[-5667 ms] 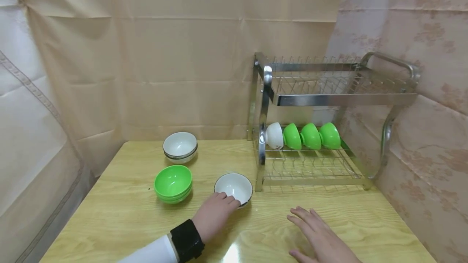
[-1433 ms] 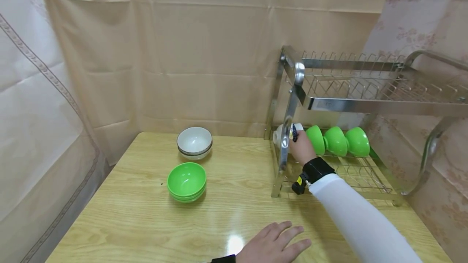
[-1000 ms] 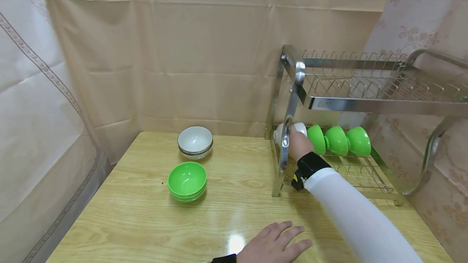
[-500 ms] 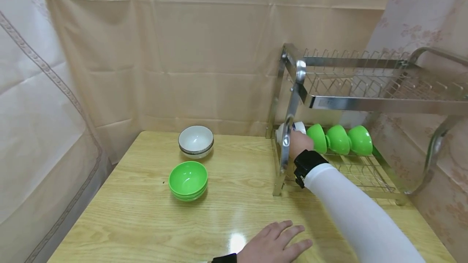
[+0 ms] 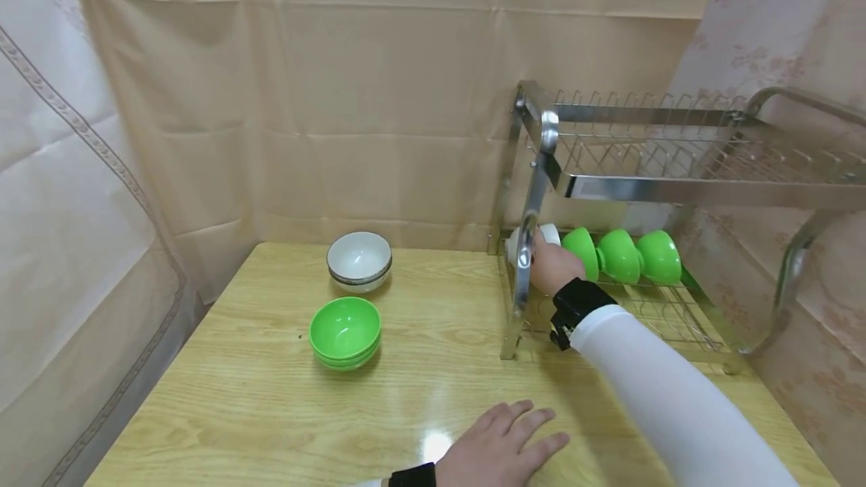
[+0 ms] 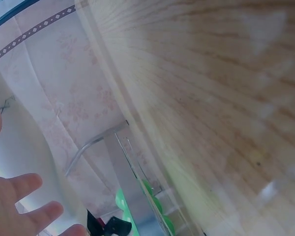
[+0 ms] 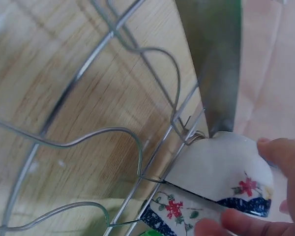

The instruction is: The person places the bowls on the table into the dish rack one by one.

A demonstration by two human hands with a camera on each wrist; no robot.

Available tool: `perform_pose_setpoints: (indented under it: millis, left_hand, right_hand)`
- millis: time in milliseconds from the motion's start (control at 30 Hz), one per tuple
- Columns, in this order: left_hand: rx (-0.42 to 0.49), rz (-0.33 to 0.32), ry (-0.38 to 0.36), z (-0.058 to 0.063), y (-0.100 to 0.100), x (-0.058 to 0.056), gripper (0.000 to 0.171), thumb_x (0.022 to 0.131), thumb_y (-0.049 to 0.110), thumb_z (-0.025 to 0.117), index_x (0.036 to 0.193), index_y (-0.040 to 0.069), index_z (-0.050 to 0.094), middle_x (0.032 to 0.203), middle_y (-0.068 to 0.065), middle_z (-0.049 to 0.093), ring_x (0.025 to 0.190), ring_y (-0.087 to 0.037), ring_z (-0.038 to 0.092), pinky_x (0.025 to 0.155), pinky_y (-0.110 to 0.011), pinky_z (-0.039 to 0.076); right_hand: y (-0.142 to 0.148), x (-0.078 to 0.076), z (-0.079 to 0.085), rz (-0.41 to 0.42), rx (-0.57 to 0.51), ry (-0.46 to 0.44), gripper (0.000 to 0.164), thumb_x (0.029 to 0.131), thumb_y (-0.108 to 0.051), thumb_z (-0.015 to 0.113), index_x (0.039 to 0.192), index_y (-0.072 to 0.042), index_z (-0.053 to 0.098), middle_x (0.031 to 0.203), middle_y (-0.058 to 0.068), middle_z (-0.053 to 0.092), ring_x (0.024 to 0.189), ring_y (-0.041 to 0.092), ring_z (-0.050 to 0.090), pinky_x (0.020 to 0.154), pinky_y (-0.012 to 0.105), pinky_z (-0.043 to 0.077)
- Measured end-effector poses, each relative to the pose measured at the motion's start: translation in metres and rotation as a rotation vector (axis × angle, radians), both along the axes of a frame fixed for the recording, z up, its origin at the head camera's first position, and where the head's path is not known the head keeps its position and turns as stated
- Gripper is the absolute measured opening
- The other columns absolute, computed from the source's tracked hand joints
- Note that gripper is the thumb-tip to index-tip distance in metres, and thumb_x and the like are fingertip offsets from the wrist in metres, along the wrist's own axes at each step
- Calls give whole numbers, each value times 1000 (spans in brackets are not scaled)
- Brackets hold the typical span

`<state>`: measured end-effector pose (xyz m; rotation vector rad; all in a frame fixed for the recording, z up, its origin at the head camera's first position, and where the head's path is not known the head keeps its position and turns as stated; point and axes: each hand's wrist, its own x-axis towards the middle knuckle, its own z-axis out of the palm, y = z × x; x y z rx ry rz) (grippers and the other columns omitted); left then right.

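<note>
My right hand (image 5: pixel 555 269) reaches into the lower shelf of the metal dish rack (image 5: pixel 541 194). In the right wrist view it grips a white bowl (image 7: pixel 216 164) with red flowers and a dark blue rim band, thumb and fingertips against its sides. That bowl stands on its side in the wires. Right beside it is a second white flowered bowl (image 7: pixel 169 209); the hand partly covers both in the head view. Low over the front of the table (image 5: pixel 257 412), my left hand (image 5: pixel 497 446) has its fingers spread and holds nothing.
Green bowls (image 5: pixel 619 255) stand sideways along the lower shelf, right of the white ones. On the table's left are a stack of green bowls (image 5: pixel 345 333) and, behind it, stacked white bowls (image 5: pixel 360 258). The rack's upper tier overhangs the right hand.
Several seconds ago my left hand was at a white bowl mid-table; that spot no longer holds it, and a second white bowl is in the rack. During the last second my right hand has barely moved.
</note>
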<state>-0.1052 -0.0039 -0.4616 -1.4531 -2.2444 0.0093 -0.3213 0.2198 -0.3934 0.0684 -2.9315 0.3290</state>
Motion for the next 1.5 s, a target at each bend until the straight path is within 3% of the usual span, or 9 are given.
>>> perform_pose_setpoints:
  millis: [133, 233, 400, 500, 633, 767, 967, 1267, 1500]
  left_hand:
    - [42, 16, 50, 3, -1, -1, 66, 95, 68, 41, 147, 27, 44, 148, -1, 43, 132, -20, 45, 106, -31, 40]
    - [72, 49, 34, 8, -3, -1, 66, 95, 69, 40, 145, 27, 48, 147, -1, 45, 133, -21, 46, 108, -33, 39]
    - [113, 106, -100, 18, -14, -3, 67, 97, 67, 39, 148, 24, 45, 152, -4, 41, 137, -26, 42, 109, -40, 39]
    - [126, 150, -178, 23, -19, -3, 68, 98, 66, 37, 151, 24, 40, 155, -5, 36, 141, -28, 37, 110, -44, 39]
    - [129, 207, -240, 27, -26, -6, 70, 97, 66, 41, 153, 24, 37, 158, -6, 31, 143, -30, 32, 112, -47, 35]
    - [133, 246, -289, 29, -32, -8, 71, 97, 66, 40, 153, 22, 38, 159, -7, 31, 144, -31, 31, 113, -49, 32]
    - [129, 278, -341, 26, -40, -6, 75, 97, 70, 25, 154, 23, 36, 160, -7, 30, 145, -31, 29, 114, -50, 30]
    - [131, 308, -362, 21, -44, -9, 75, 97, 70, 24, 154, 23, 36, 159, -6, 32, 145, -30, 30, 114, -50, 31]
    - [146, 366, -361, 23, -62, -20, 74, 98, 69, 27, 151, 20, 41, 154, -7, 40, 141, -31, 36, 113, -50, 32]
  right_hand:
    - [3, 16, 10, 39, -74, -2, 61, 95, -25, 53, 149, -7, 31, 65, 9, 59, 53, 24, 56, 41, 38, 38]
    - [7, 30, 16, 75, -113, -30, 67, 97, -36, 54, 151, -5, 30, 72, 10, 64, 58, 24, 60, 47, 38, 42]
    - [18, 63, 15, 101, -134, -63, 71, 100, -48, 51, 151, -3, 34, 96, 13, 69, 75, 22, 64, 57, 37, 49]
    - [24, 90, 7, 108, -106, -40, 66, 99, -47, 54, 147, -4, 41, 96, 12, 67, 76, 22, 62, 57, 38, 49]
    - [27, 131, -4, 130, -60, 29, 65, 97, -45, 60, 144, -3, 46, 117, 20, 64, 97, 35, 64, 74, 51, 54]
    - [24, 170, -18, 172, -15, 116, 73, 93, -52, 63, 145, -4, 46, 137, 26, 52, 123, 47, 50, 100, 66, 38]
    - [19, 212, -37, 219, 19, 161, 77, 90, -60, 62, 145, -8, 48, 143, 23, 46, 131, 44, 43, 106, 69, 26]
    - [17, 230, -46, 238, 34, 217, 76, 88, -58, 67, 143, -9, 49, 142, 19, 47, 132, 37, 42, 107, 66, 27]
    - [13, 240, -47, 231, 11, 192, 77, 88, -57, 66, 146, -10, 46, 145, 19, 44, 135, 39, 38, 115, 60, 16]
